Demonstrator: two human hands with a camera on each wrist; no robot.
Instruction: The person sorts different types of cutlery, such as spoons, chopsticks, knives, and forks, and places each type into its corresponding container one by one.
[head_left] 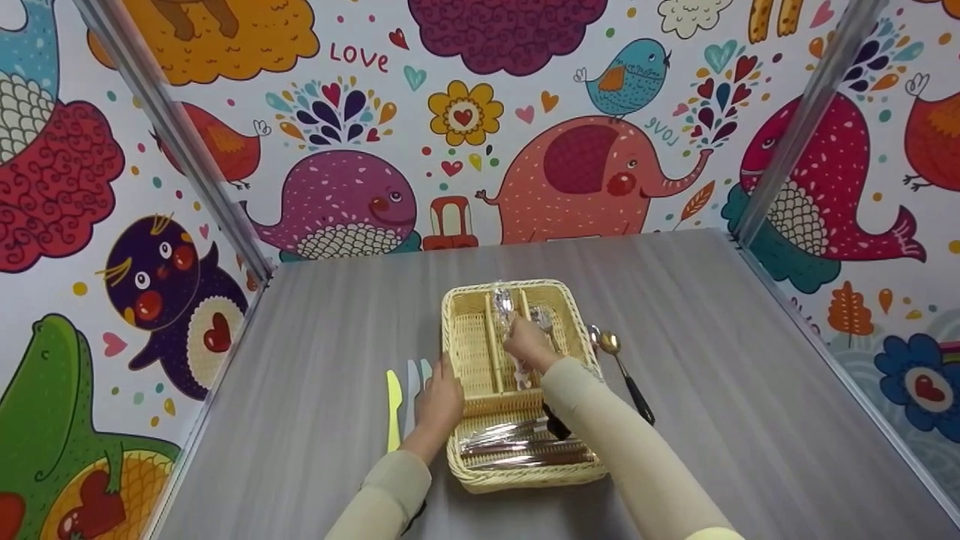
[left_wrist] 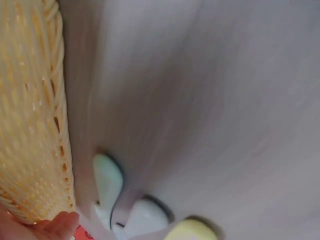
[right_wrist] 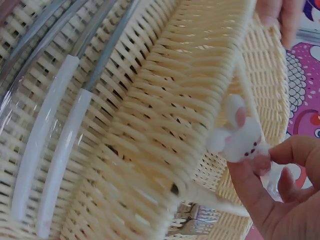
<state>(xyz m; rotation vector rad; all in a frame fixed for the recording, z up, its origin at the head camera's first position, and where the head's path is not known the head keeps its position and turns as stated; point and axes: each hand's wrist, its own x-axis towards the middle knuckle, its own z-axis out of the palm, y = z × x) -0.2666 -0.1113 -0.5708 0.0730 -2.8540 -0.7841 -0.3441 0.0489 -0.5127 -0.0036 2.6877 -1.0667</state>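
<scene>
My right hand (head_left: 529,345) pinches a spoon (head_left: 502,300) with a white rabbit figure (right_wrist: 242,132) on its handle, over the middle compartment of a wicker cutlery basket (head_left: 471,330). Thumb and fingertips close just beside the rabbit in the right wrist view. On the basket's left side rests my left hand (head_left: 439,401), its fingers (left_wrist: 62,225) fairly straight against the rim. Another shiny utensil (head_left: 540,319) lies in the right compartment, partly hidden by the right hand. Several wrapped utensils (head_left: 510,442) lie crosswise in the front compartment.
Left of the basket lie a yellow knife (head_left: 394,405), a pale blue knife (head_left: 412,390) and a pale green one (head_left: 426,369). A black-handled spoon (head_left: 626,375) is on the right, with another spoon (head_left: 594,334) near it. Patterned walls (head_left: 465,187) border the grey table (head_left: 337,322).
</scene>
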